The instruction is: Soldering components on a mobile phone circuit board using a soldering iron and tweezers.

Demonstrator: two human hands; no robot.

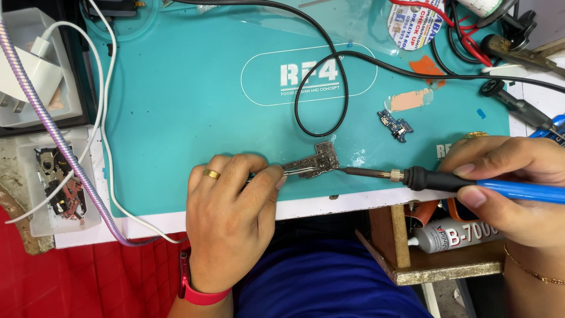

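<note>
Far left: white charger (35, 70) with white cable (100, 118); clear box of small parts (59, 182). Left hand (229, 218), ringed, grip clamped on tweezers (294, 171), which pinch the circuit board (321, 158) at the near edge of the teal mat (176, 106) on the worktop. Small blue board (394, 125) lies beyond. Right hand (512, 182), grip closed on blue-handled soldering iron (441, 179), tip touching the circuit board's right edge.

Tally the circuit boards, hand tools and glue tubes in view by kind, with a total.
Circuit boards: 2 (grey board, small blue board)
Hand tools: 2 (tweezers, soldering iron)
Glue tubes: 1 (tube)
Total: 5
</note>
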